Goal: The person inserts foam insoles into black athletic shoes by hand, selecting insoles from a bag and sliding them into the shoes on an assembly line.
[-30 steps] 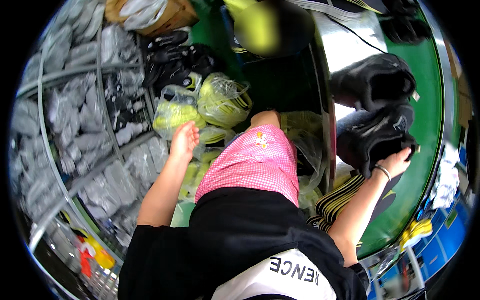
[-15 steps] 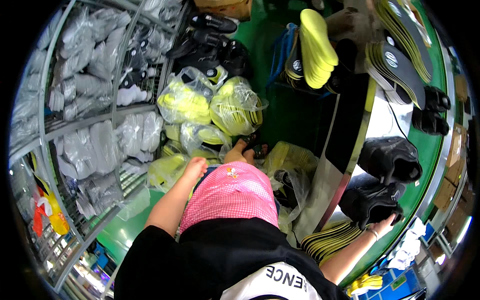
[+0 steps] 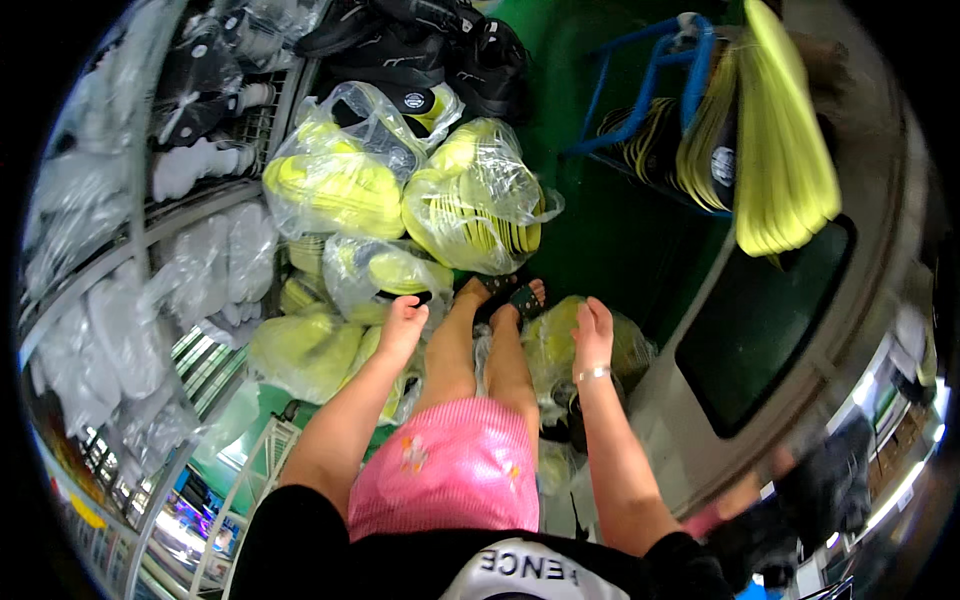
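Note:
My left hand (image 3: pixel 403 328) hangs in the air in front of my legs with its fingers loosely bent and nothing in them. Level with it on the other side, my right hand (image 3: pixel 594 340), with a bracelet at the wrist, is raised with its fingers stretched and holds nothing. Clear bags of yellow-green insoles lie on the floor beyond my feet, one bag (image 3: pixel 335 190) to the left and another bag (image 3: pixel 472 195) beside it. Nearest my left hand is a bag with yellow and black insoles (image 3: pixel 388 272); behind my right hand lies another plastic bag (image 3: pixel 628 345).
Black shoes (image 3: pixel 385 60) are heaped at the far left. Metal shelving with plastic-wrapped pieces (image 3: pixel 120 330) lines the left. A blue metal rack (image 3: pixel 650 85) holds black-and-yellow insoles, with a yellow stack (image 3: pixel 785 150) on it. A grey panel (image 3: pixel 690 460) with a dark window stands right.
My right hand has left the black shoe on the bench and swung in front of me, empty. The view has shifted; the bench top with shoes and insoles has left the picture.

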{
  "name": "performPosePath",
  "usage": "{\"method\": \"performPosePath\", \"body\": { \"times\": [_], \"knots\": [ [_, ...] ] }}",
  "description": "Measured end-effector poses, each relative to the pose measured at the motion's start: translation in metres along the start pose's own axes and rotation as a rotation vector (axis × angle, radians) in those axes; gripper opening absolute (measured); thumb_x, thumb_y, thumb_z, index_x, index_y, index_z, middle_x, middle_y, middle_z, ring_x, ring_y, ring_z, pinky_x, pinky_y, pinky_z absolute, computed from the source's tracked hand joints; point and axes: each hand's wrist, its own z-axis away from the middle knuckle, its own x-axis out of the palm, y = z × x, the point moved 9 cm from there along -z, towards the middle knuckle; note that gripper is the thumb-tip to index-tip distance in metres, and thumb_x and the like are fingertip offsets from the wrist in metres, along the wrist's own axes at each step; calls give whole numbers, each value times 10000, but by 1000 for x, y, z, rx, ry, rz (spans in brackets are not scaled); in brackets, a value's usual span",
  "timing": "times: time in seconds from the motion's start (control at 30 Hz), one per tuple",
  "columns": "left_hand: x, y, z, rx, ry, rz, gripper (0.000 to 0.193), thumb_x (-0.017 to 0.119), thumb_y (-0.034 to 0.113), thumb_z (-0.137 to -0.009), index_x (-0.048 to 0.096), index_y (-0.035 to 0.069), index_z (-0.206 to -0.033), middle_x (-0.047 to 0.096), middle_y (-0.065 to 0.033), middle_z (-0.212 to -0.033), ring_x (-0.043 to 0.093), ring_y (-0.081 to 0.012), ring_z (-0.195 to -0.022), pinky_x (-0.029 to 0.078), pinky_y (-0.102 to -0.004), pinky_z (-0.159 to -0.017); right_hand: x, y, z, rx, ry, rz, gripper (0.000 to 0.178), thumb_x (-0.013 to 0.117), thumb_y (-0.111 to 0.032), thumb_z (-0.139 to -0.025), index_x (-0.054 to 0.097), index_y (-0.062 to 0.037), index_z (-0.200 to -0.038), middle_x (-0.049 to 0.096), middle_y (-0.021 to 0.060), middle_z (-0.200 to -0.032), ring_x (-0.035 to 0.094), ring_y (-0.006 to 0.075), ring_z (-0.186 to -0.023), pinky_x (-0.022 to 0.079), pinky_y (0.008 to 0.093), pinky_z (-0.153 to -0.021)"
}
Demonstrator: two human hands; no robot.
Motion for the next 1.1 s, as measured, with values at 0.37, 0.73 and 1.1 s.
{"method": "performPosePath", "body": {
  "times": [0.37, 0.73, 1.1],
  "knots": [
    [169, -2, -142, 98, -253, -2, 635, 667, 292, -744, 365, -4, -1219, 489, -129, -1056, 457, -196, -990, 401, -311, -851, 124, 73, -322, -189, -146, 259, 895, 623, -500, -707, 182, -77, -1360, 266, 202, -1350, 290, 298, -1236, 282, 373, -978],
    [204, 22, -125, 302, 76, 136, 236, 518, 206, -784, 532, 8, -656, 509, -182, -845, 457, -351, -808, 382, -398, -725, 150, 84, -272, -162, -312, 151, 475, 615, -352, -775, 507, 19, -1051, 558, 65, -949, 504, 137, -858, 405, 271, -776],
    [179, 8, -131, -27, 19, 565, 600, 626, 266, -774, 317, 0, -1214, 464, -127, -1156, 406, -243, -1074, 337, -362, -899, 136, 76, -176, 157, -317, -158, 220, 553, -274, -846, 565, -65, -914, 556, -31, -828, 456, 54, -703, 364, 215, -601]
  ]
}}
